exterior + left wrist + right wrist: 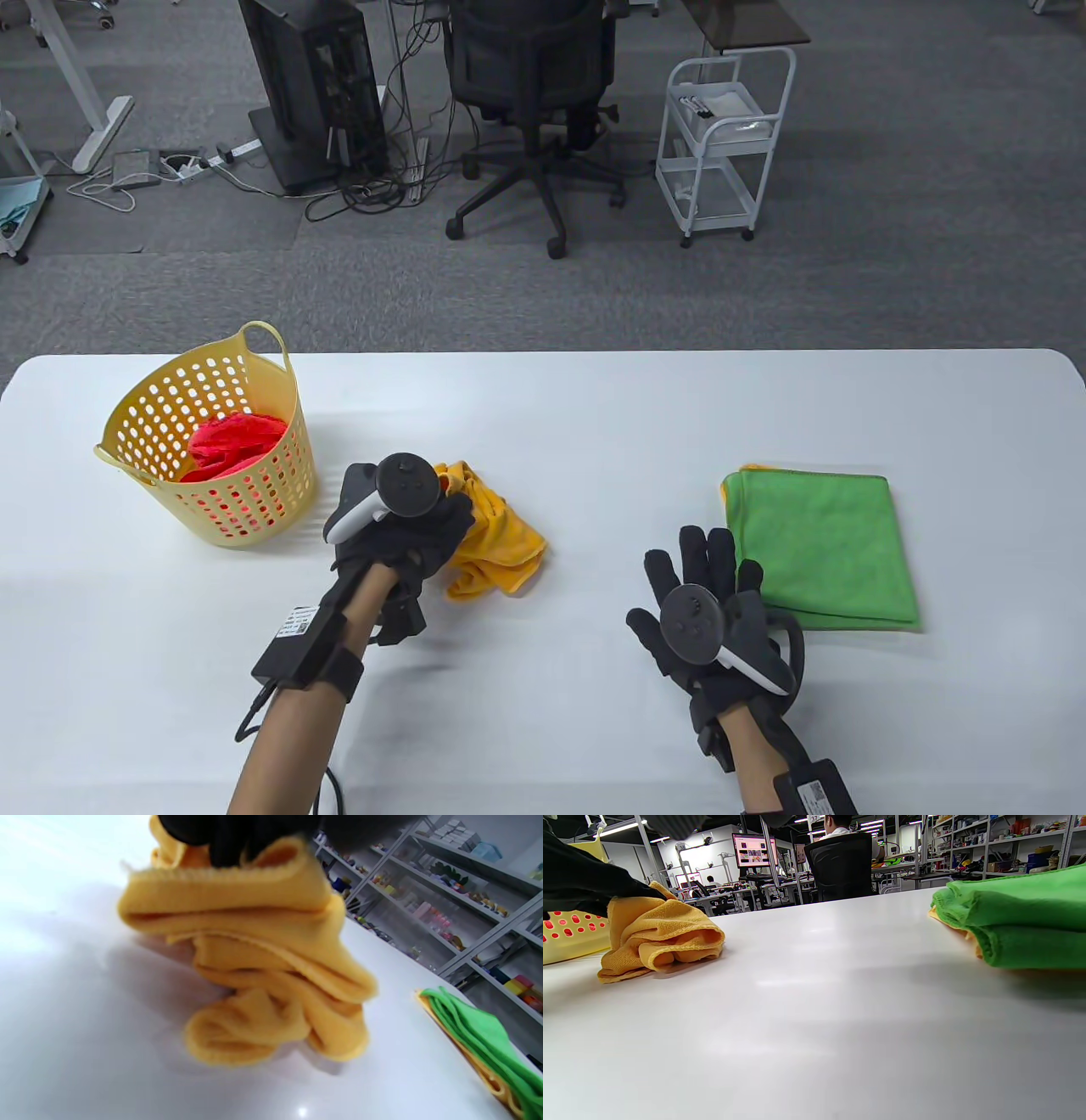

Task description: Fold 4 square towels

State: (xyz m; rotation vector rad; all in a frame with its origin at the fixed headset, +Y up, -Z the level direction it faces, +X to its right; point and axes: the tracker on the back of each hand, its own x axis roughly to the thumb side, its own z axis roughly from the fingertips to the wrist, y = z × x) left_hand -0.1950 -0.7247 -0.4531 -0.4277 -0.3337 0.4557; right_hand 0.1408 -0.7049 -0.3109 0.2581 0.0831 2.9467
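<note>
My left hand (399, 531) grips a crumpled orange-yellow microfibre towel (492, 543) by its upper bunch, fingers curled into the cloth, so that the rest of it sags in loose folds onto the white surface (543, 730) just beside the perforated yellow plastic basket (208, 450). I judge I hold it this way to carry it out to open space where it can be spread flat. In the basket a crumpled red towel (229, 446) waits its turn, which suggests the basket serves as the supply. Well apart from the basket, on the far side of my hands, a folded green microfibre towel (827, 548) lies squared on top of a folded orange one (466, 1056) whose edge peeks out beneath; that looks like the finished stack, kept out of the working area. My right hand (713, 611) rests flat with fingers spread and holding nothing, just beside the green towel, ready, I think, to catch a corner of the orange-yellow one.
</note>
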